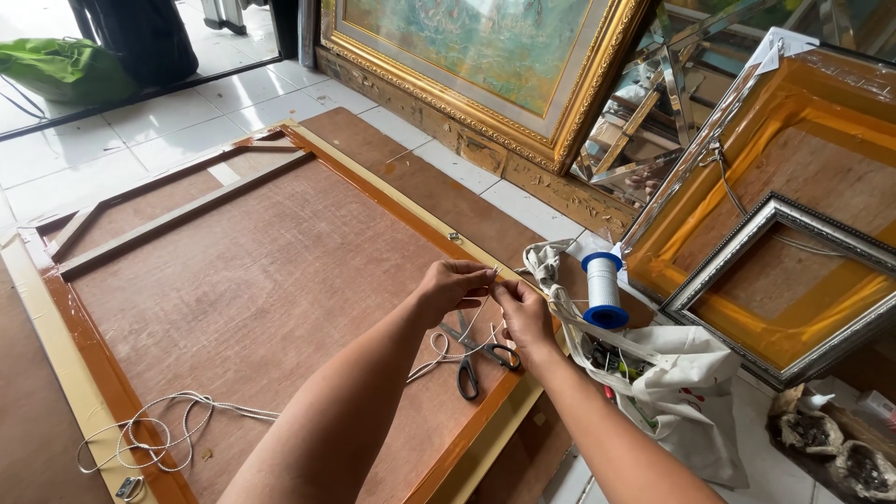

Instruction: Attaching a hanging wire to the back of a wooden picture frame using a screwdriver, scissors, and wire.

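A large picture frame (pixel 243 280) lies face down on the floor, its brown backing board up. Both my hands meet at its right rail. My left hand (pixel 453 285) and my right hand (pixel 523 313) pinch a white cord (pixel 448 350) at a small fitting on the rail. The cord trails from my fingers across the board to a loose coil (pixel 149 434) at the near left corner. Black-handled scissors (pixel 471 359) lie on the board just below my hands.
A blue spool of white thread (pixel 604 289) stands on a white cloth bag (pixel 672 373) right of the frame. A gilded painting (pixel 485 56), a mirror and stacked frames (pixel 775 280) lean at the back and right. White tiles (pixel 140 131) and a green bag (pixel 61 70) lie beyond.
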